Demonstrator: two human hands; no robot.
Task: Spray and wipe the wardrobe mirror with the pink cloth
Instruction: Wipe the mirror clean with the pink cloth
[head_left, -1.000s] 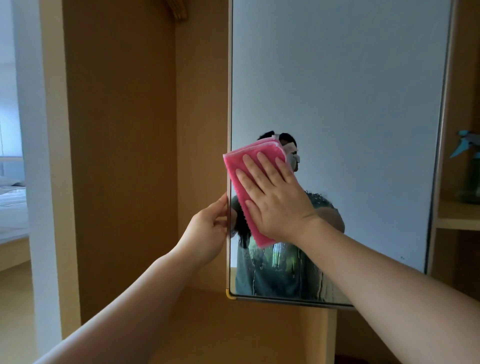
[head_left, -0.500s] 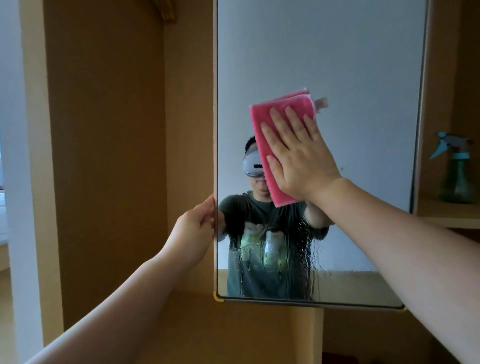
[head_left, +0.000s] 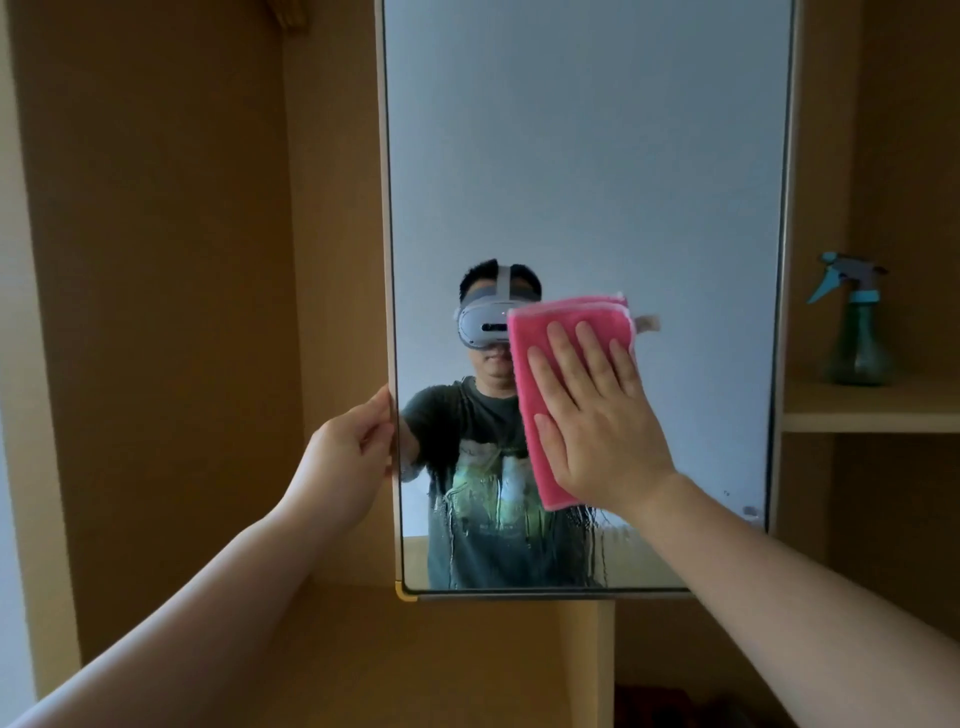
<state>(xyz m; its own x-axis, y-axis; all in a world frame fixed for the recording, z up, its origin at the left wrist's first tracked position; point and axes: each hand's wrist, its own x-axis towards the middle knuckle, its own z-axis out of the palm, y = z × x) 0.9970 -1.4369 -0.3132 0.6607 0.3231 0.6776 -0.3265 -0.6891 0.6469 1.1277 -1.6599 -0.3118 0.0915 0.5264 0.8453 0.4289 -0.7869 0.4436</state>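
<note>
right hand (head_left: 597, 415) flat on pink cloth (head_left: 540, 374) mid-mirror (head_left: 587, 156), left hand (head_left: 348, 452) pinching its left edge

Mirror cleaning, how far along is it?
Spraying looks done: the spray bottle sits on the shelf. Wiping is in hand: the right hand presses the pink cloth on the mirror while the left hand grips its edge. Drip streaks below remain.
</note>
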